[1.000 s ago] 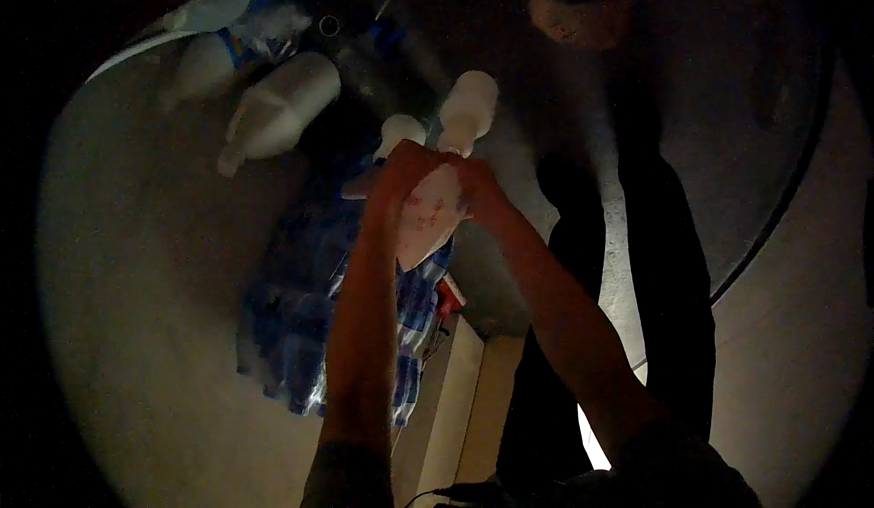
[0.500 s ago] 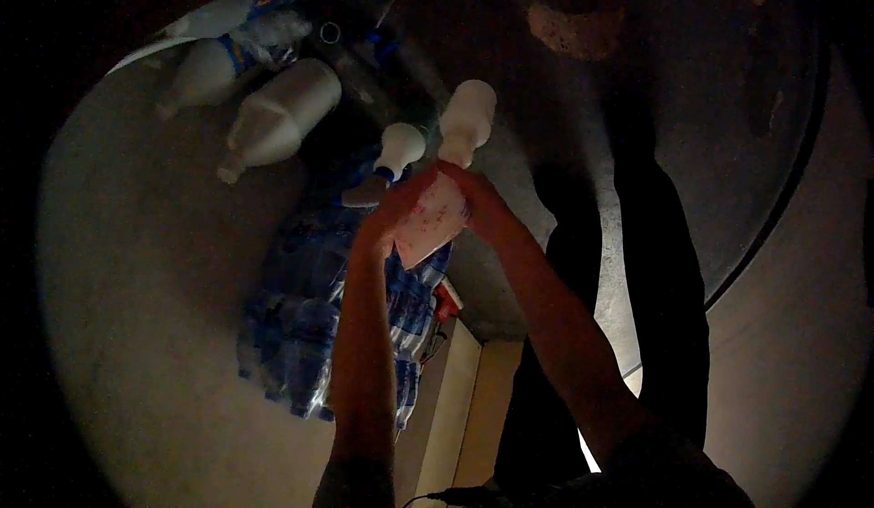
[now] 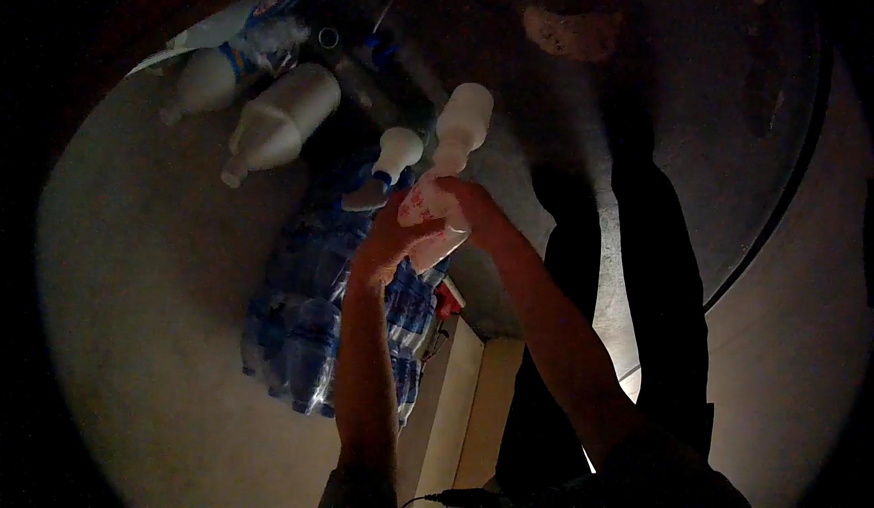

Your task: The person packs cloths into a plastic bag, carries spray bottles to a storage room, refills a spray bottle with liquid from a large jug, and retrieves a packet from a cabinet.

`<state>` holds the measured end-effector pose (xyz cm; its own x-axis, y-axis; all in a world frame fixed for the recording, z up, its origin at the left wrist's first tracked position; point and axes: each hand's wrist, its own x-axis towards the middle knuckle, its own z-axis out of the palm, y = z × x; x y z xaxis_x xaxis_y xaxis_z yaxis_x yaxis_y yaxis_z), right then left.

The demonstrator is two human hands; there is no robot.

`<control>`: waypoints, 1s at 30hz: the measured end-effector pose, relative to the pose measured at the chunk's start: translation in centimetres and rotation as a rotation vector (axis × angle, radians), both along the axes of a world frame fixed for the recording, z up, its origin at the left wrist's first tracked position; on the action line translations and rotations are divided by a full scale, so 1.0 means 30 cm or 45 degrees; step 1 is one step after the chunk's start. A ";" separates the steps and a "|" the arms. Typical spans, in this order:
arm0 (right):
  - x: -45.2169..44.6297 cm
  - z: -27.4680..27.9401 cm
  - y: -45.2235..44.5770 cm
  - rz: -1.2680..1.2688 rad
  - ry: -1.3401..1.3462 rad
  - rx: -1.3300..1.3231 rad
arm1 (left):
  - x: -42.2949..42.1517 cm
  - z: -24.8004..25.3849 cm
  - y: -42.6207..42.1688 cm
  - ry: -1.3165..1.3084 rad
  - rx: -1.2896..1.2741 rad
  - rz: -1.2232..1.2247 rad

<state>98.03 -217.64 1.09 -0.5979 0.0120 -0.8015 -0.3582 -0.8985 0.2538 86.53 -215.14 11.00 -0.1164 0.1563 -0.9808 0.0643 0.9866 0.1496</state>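
Between my two hands is a flat, pale packet-like thing with red marks [image 3: 431, 255]; the dim light hides its exact kind. My left hand [image 3: 390, 239] grips its left side, with the thumb laid across the front. My right hand [image 3: 466, 206] is closed round its right edge. Just beyond the fingers stands a white bottle [image 3: 465, 115], and I cannot tell whether they touch it. A smaller white bottle [image 3: 399, 147] with a blue band sits left of it.
Two large pale jugs [image 3: 293, 112] lie at the upper left. A blue shrink-wrapped pack of bottles [image 3: 309, 335] is below my hands, with a pale box edge [image 3: 452, 376] beside it. Dark-clad legs [image 3: 663, 289] are on the right. A brownish patch [image 3: 574, 33] lies on the floor.
My left thumb has come across the front of the pale thing, and my right hand has shifted slightly down. The thing now looks bent or folded, with a bright lower edge.
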 end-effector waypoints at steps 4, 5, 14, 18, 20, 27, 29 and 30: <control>-0.004 0.047 0.043 0.367 -0.150 0.489 | 0.018 0.019 0.007 0.218 0.147 -0.285; 0.003 0.089 0.089 0.254 -0.092 0.181 | 0.011 0.011 -0.009 0.219 0.146 -0.283; 0.033 0.057 0.063 0.123 0.060 0.007 | 0.058 0.013 -0.010 0.243 0.385 -0.216; 0.025 0.055 0.051 -0.018 0.123 -0.075 | 0.118 0.032 -0.024 0.325 0.482 -0.295; 0.025 0.050 0.040 -0.009 0.099 -0.077 | 0.124 0.034 -0.028 0.474 0.428 -0.382; 0.035 0.050 0.026 -0.103 0.109 -0.057 | 0.131 0.044 -0.019 0.442 0.496 -0.409; 0.036 0.046 0.023 -0.099 0.131 -0.044 | 0.127 0.045 -0.022 0.455 0.544 -0.419; 0.033 0.043 0.022 -0.098 0.130 -0.040 | 0.119 0.041 -0.029 0.439 0.596 -0.441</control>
